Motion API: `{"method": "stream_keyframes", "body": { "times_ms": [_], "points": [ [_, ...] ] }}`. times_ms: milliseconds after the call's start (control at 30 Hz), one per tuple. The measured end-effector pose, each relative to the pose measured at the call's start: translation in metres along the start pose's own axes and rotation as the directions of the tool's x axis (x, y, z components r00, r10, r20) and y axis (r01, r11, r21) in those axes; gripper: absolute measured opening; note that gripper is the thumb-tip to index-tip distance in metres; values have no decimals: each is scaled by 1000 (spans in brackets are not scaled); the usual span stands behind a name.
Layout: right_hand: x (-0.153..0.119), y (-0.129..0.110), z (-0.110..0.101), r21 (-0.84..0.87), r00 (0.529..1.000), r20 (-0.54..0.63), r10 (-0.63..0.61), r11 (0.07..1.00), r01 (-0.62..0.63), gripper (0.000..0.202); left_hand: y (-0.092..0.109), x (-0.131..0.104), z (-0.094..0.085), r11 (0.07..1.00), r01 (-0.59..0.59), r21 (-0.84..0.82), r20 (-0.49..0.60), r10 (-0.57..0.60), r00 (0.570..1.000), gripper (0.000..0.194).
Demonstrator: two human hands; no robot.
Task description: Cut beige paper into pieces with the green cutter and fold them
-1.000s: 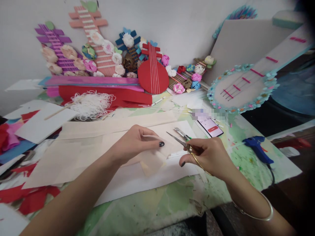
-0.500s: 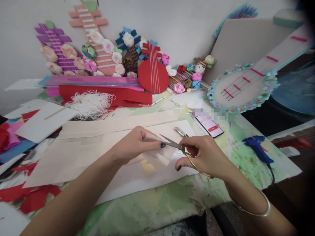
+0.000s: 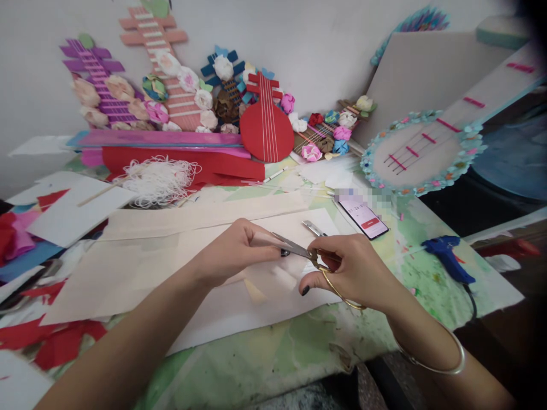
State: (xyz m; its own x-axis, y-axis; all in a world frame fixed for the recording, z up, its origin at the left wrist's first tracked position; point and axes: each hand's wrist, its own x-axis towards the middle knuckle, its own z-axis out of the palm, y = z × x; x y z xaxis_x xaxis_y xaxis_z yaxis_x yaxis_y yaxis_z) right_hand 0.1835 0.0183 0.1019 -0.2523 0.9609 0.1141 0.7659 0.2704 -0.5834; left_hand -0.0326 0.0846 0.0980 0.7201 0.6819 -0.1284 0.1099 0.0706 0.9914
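Observation:
My left hand (image 3: pixel 233 250) pinches a piece of pale paper (image 3: pixel 262 240) between thumb and fingers, above the white sheet. In my right hand (image 3: pixel 356 270) is a pair of scissors (image 3: pixel 315 260) with gold-coloured handles. Their blades lie across the paper, right at my left thumb, and stand only slightly apart. Beneath both hands are a large white sheet (image 3: pixel 205 330) and cream paper (image 3: pixel 119 279). A small yellowish patch (image 3: pixel 255 290) shows below the left fingers. Just beyond the scissors lies a craft knife (image 3: pixel 314 229), partly hidden by my right hand.
A phone (image 3: pixel 363 215) and a blue glue gun (image 3: pixel 448 257) lie to the right. White string (image 3: pixel 160 181) is heaped at the back left. Decorated paper instruments, one a red lute (image 3: pixel 267 131), lean along the wall. Red scraps (image 3: pixel 64 341) lie at the left.
The scissors and right hand have shifted slightly left, and the blades have come closer together over the paper. My left hand has hardly moved.

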Motion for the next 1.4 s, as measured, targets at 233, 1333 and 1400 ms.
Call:
{"method": "stream_keyframes", "body": {
  "times_ms": [233,1333,1400],
  "points": [
    [1,2,2,3,1000,-19,-16,1000,16,50,-1,0,-1,999,30,-16,9,-30,1000,19],
    [-1,10,8,121,984,-177,38,993,-16,49,-2,0,-1,994,56,-89,10,-56,998,12],
    [-1,11,6,143,979,-182,93,987,-67,47,-3,0,-1,995,61,-75,-5,-62,998,14]
  ]
}}
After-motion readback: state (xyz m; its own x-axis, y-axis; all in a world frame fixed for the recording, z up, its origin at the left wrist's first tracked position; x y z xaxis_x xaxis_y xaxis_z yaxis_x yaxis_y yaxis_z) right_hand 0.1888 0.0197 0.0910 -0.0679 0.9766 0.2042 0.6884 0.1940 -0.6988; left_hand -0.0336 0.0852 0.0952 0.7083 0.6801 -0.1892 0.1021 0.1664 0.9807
